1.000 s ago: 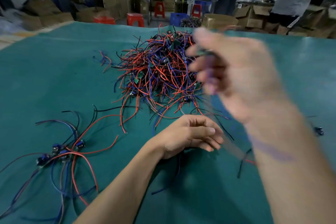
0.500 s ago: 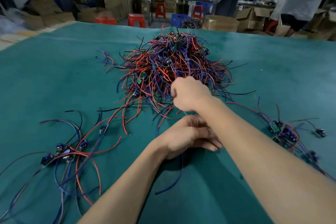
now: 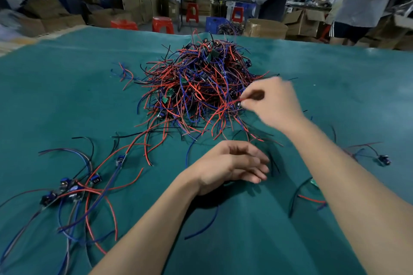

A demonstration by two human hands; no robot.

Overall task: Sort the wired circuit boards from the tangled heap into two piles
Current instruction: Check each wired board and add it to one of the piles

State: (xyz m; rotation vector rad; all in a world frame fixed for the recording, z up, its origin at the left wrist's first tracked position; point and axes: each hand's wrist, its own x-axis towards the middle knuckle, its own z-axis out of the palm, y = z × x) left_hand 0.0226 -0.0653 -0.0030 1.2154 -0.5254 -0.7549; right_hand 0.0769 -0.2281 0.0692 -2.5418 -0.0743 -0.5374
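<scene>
Red, blue and black wires make up the tangled heap [image 3: 201, 87] at the upper centre of the frame, on the green cloth [image 3: 67, 96]. The right hand [image 3: 273, 105] pinches a red wire [image 3: 232, 102] at the heap's right edge. The left hand [image 3: 230, 166] rests on the cloth below the heap, fingers loosely curled, holding nothing that shows. One pile of wired boards [image 3: 67, 190] lies at lower left; a second pile [image 3: 383, 159] lies at the right edge, partly hidden by the right forearm
</scene>
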